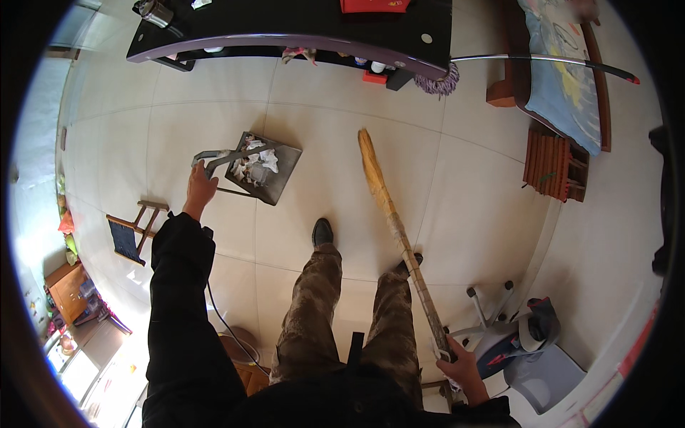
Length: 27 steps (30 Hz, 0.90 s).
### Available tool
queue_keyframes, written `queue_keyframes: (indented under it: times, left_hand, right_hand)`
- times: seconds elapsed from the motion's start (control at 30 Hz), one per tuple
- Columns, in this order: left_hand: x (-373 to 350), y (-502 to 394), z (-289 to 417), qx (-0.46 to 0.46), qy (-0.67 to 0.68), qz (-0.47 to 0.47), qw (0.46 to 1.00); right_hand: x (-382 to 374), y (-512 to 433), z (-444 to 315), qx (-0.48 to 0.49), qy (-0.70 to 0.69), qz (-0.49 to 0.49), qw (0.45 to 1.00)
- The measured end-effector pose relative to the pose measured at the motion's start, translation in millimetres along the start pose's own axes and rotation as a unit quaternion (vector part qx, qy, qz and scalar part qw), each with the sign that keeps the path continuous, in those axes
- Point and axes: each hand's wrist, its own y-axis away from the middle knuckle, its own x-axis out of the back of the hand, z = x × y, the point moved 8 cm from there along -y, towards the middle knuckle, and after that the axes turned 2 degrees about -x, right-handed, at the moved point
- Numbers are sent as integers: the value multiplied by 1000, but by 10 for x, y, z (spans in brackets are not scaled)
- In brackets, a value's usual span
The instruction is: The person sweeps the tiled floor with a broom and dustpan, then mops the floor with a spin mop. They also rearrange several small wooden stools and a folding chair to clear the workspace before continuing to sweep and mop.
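Observation:
My left hand (201, 188) grips the handle of a dark metal dustpan (286, 174), which holds crumpled white paper, a clear plastic container and other litter (257, 163). At the lower right, my right hand (463, 369) is closed around the upper handle of a long straw broom (398, 232). The broom slants up and to the left, its yellow bristle end right of the dustpan and apart from it. My feet stand on the tiled floor between the two, the right shoe partly hidden behind the broom handle.
A black table (299, 40) spans the top, with a purple mop head (439, 80) by its right corner. A folding stool (131, 232) stands at left. On the right are a wooden bed or seat (500, 93) with blue cloth, a reddish slatted wooden item (546, 163) and a grey swivel chair (543, 377).

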Motion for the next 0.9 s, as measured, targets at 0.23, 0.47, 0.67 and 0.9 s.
queue_keyframes:
  times: [0.23,0.47,0.67,0.9]
  left_hand:
    - [-18,1,101,-34,-88,20,995]
    - [273,775,-879,86,-19,32,996]
    - [918,2045,-1701,207,44,44,976]
    - [1220,3439,-1993,414,170,79,891]
  right_hand:
    - [-279,72,-122,-40,-74,-78,993]
    - [-473,-170,-593,-9,-140,-131,981]
    - [-870,-631,-1314,53,-149,-207,965]
    - [-1476,-1190,-1955,75,-152,-328,929]
